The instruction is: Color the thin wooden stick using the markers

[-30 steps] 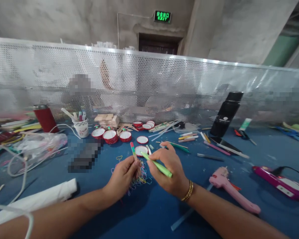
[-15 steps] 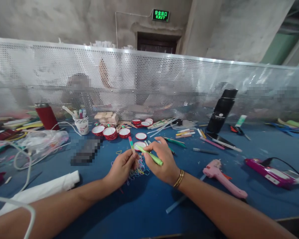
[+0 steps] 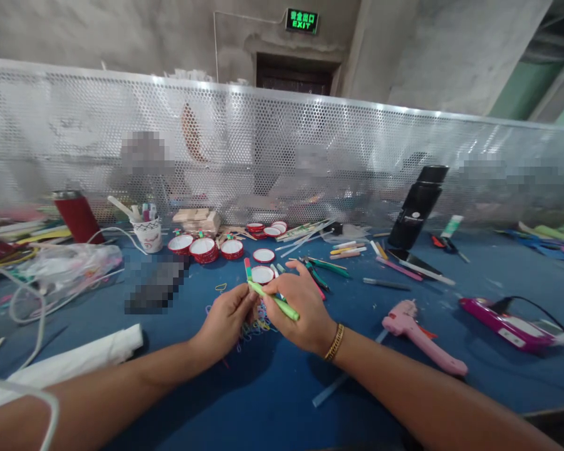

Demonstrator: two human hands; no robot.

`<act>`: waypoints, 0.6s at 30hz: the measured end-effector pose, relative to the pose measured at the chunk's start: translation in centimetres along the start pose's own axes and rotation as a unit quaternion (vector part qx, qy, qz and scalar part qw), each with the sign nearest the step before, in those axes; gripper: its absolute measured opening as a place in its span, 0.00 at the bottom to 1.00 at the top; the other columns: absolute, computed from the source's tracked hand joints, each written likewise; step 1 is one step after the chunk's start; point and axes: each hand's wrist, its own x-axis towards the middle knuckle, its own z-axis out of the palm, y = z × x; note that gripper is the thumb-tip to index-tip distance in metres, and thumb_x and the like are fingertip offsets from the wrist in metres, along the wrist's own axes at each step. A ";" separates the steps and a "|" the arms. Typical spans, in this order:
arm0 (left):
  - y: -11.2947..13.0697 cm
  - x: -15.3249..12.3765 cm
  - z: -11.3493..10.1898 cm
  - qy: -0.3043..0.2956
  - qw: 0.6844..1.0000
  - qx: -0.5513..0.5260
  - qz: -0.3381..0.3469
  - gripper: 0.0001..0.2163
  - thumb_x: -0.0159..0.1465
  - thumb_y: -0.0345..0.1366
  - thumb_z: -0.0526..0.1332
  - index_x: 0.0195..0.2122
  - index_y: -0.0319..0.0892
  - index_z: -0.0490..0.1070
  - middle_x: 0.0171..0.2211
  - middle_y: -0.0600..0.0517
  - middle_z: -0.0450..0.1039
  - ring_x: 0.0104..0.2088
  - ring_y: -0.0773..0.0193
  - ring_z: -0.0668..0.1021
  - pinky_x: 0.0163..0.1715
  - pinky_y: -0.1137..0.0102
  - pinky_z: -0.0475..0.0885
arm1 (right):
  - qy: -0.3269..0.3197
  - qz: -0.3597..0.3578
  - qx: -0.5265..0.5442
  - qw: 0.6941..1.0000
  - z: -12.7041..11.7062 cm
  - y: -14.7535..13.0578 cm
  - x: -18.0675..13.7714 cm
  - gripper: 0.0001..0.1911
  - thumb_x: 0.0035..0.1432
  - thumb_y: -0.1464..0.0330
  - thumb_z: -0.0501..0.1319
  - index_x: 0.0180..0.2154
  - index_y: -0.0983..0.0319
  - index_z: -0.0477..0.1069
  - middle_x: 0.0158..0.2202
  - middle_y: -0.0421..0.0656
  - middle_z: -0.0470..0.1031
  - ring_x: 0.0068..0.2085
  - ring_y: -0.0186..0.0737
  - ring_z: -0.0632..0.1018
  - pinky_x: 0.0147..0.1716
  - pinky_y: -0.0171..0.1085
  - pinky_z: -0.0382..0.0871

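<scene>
Between the thumb and fingers of my left hand [image 3: 226, 316] is a thin wooden stick [image 3: 247, 265], upright, its top coloured red and green. My right hand [image 3: 305, 307] grips a light green marker pen [image 3: 282, 305], whose tip meets the stick just above my left fingertips. Below both hands lies a tangle of coloured rubber bands [image 3: 259, 326], partly hidden by the fingers. Behind the stick, a round white lid with a red rim [image 3: 263, 274] rests on the blue table [image 3: 272, 401].
Red-and-white round tins [image 3: 203, 250] stand beyond my hands, near a paper cup of pens [image 3: 148, 237]. At right are a pink glue gun [image 3: 420, 338], a black flask [image 3: 414, 213] and a purple device [image 3: 502, 326]. A perforated metal screen [image 3: 310, 163] crosses the back.
The green marker has moved left and down, so its tip now touches the stick. My right hand shifted slightly left with it. The camera view has moved a little.
</scene>
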 end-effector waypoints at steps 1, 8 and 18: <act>0.0 0.0 0.0 -0.001 1.000 -0.001 -0.002 0.18 0.67 0.48 0.52 0.25 0.41 0.64 0.21 0.57 0.63 0.23 0.68 0.65 0.26 0.73 0.60 | -0.001 0.002 -0.004 1.000 0.0 0.0 0.0 0.04 0.61 0.70 0.55 0.36 0.59 0.68 0.30 0.37 0.75 0.32 0.35 0.74 0.57 0.49 0.56; -0.1 0.1 0.0 0.003 1.000 0.005 0.000 0.19 0.68 0.48 0.50 0.24 0.42 0.61 0.20 0.57 0.62 0.23 0.68 0.64 0.25 0.73 0.59 | 0.000 0.021 -0.006 1.000 -0.5 0.0 0.2 0.04 0.61 0.70 0.55 0.34 0.59 0.67 0.30 0.38 0.75 0.31 0.35 0.74 0.57 0.49 0.56; 0.0 0.2 0.0 -0.009 1.000 0.015 0.014 0.18 0.68 0.46 0.50 0.26 0.41 0.64 0.21 0.57 0.63 0.22 0.69 0.64 0.24 0.74 0.59 | -0.016 0.044 0.005 0.999 -0.5 0.5 0.1 0.03 0.60 0.69 0.56 0.36 0.58 0.68 0.31 0.36 0.75 0.32 0.34 0.74 0.58 0.47 0.54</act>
